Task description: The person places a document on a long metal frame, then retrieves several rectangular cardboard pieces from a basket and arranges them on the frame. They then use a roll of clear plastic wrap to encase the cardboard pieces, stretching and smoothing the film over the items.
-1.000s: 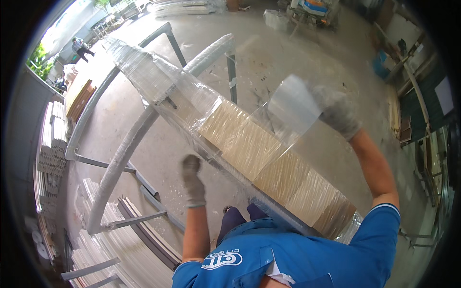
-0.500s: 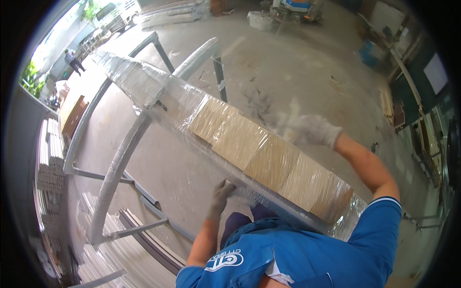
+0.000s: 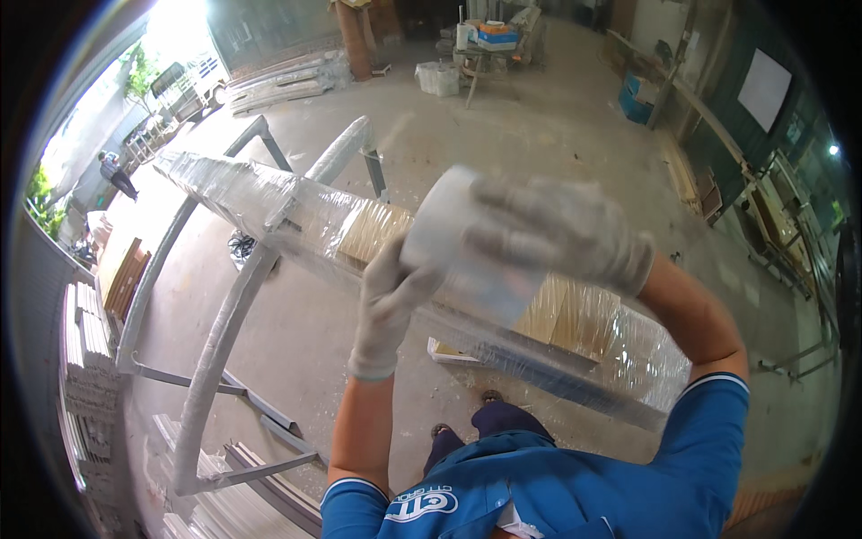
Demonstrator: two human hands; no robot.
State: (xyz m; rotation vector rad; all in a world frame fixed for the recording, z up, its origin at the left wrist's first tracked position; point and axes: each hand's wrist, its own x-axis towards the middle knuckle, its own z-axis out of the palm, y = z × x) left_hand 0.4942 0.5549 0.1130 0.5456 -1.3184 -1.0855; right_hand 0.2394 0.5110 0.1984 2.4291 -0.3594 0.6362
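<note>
A whitish roll of stretch film [image 3: 438, 216], blurred by motion, is held between my two gloved hands above a long wrapped bundle of boards [image 3: 620, 337]. My left hand [image 3: 391, 301] grips its near left side, thumb against the roll. From the right, the fingers of my right hand [image 3: 575, 234] close over it. Below the roll, a smeared, see-through patch looks like film; where it joins the bundle I cannot make out. Glossy clear film covers the bundle, with tan board faces showing through. The bundle slopes from far left to near right.
A grey metal rack [image 3: 224, 350] with wrapped, padded bars supports the bundle's far part. Stacked white strips [image 3: 83, 359] stand at the left, and long boards [image 3: 229, 490] lie below the rack. Another person [image 3: 117, 175] is far left. A cluttered small table [image 3: 485, 58] stands behind.
My left hand has come up from beneath the bundle onto the roll. My right hand has moved from the bundle's far side to above it, and the roll now shows clearly between both hands.
</note>
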